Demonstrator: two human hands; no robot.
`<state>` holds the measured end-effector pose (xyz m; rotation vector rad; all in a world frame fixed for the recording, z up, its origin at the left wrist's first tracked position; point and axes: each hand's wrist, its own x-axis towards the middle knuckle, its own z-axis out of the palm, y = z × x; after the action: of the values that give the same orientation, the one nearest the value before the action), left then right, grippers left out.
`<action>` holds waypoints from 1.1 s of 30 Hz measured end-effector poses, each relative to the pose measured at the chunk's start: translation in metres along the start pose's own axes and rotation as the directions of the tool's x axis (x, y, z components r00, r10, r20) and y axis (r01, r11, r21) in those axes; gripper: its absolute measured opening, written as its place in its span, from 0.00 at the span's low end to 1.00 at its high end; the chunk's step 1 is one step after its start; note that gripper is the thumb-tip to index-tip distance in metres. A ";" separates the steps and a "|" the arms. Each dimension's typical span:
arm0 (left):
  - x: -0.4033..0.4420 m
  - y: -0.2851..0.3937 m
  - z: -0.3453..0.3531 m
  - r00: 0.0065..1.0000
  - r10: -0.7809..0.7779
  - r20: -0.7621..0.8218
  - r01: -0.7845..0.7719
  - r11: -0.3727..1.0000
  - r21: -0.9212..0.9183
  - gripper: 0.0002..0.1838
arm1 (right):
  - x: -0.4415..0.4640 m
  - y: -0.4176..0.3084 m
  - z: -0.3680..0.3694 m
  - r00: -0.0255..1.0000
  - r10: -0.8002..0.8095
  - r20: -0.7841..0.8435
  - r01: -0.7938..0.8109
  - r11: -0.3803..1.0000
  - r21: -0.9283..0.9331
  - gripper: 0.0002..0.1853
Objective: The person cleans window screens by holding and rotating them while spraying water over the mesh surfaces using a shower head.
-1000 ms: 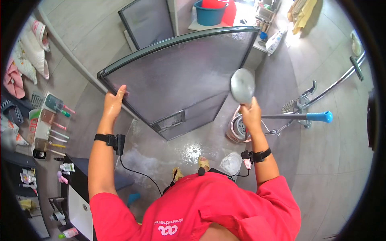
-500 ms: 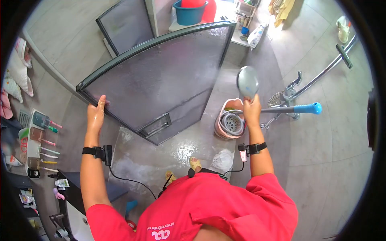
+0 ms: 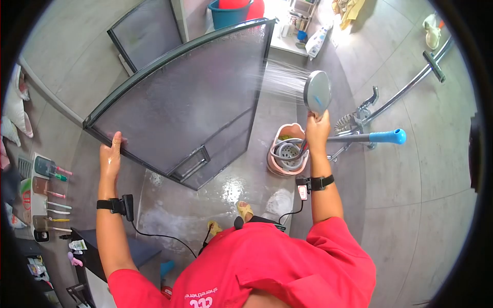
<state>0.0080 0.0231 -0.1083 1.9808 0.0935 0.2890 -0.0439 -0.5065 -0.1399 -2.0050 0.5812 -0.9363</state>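
Observation:
A large dark-framed mesh screen (image 3: 179,97) stands tilted in front of me, with a small framed flap (image 3: 192,163) near its lower corner. My left hand (image 3: 111,156) grips the screen's left edge, thumb on the mesh side and the other fingers hidden behind the frame. On the right, my right hand (image 3: 318,132) is closed round the handle of a round shower head (image 3: 318,91). Water sprays leftward from it onto the screen's right edge. The shower head does not touch the screen.
A pink mop bucket (image 3: 275,161) with a blue-ended handle (image 3: 387,137) stands right of the screen. Behind are a second screen (image 3: 149,33) and a teal tub (image 3: 229,16). Shower fittings (image 3: 367,115) are on the right wall, a toothbrush rack (image 3: 40,197) at left. Foam lies on the wet floor (image 3: 226,190).
The shower head has turned toward the screen, and its spray now shows. The screen, still held by my left hand, and the surroundings have shifted left in view.

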 end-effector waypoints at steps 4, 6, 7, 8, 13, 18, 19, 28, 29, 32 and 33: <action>-0.004 0.006 0.002 1.000 0.000 0.001 0.000 1.000 0.000 0.26 | -0.010 0.052 0.022 0.999 -0.001 0.044 0.004 0.998 -0.064 0.14; -0.006 0.009 0.003 1.000 -0.003 -0.011 0.003 1.000 -0.003 0.25 | -0.021 0.078 0.026 0.996 -0.063 0.055 0.074 0.969 -0.235 0.14; -0.008 0.011 0.002 1.000 -0.003 -0.002 0.003 1.000 0.006 0.25 | -0.020 0.081 0.027 0.994 0.028 0.103 -0.004 0.974 -0.229 0.14; -0.009 0.011 0.002 1.000 -0.003 0.007 0.003 1.000 0.015 0.25 | -0.025 0.092 0.027 0.994 0.027 0.109 -0.001 0.973 -0.229 0.14; -0.007 0.000 0.000 1.000 -0.008 0.021 0.007 1.000 0.021 0.26 | -0.073 0.147 0.026 0.983 -0.041 0.181 0.110 0.915 -0.388 0.16; -0.007 0.001 0.000 1.000 -0.011 0.021 0.011 1.000 -0.004 0.26 | -0.095 0.153 0.043 0.937 0.002 0.350 0.106 0.952 -0.287 0.16; -0.008 0.002 0.000 1.000 -0.001 0.014 0.001 1.000 0.027 0.26 | -0.099 0.140 0.045 0.927 0.013 0.375 0.110 0.946 -0.305 0.16; -0.010 0.003 0.001 0.999 0.036 0.020 -0.037 0.998 0.058 0.25 | -0.098 0.021 0.067 0.932 -0.117 0.344 0.139 0.990 -0.039 0.13; -0.010 0.003 0.002 0.998 0.061 0.029 -0.062 0.997 0.048 0.26 | -0.099 0.014 0.071 0.930 -0.141 0.338 0.156 0.988 -0.016 0.14; -0.009 -0.002 0.002 0.998 0.051 0.023 -0.051 0.999 0.012 0.25 | -0.117 0.003 0.084 0.902 -0.171 0.396 0.178 0.984 0.019 0.15; -0.009 -0.005 0.001 0.999 0.036 0.018 -0.037 0.998 0.059 0.25 | -0.126 0.002 0.088 0.879 -0.170 0.446 0.176 0.984 0.029 0.16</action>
<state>0.0004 0.0220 -0.1145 2.0451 0.0558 0.2953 -0.0524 -0.3789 -0.2264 -2.2144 0.1510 -0.5366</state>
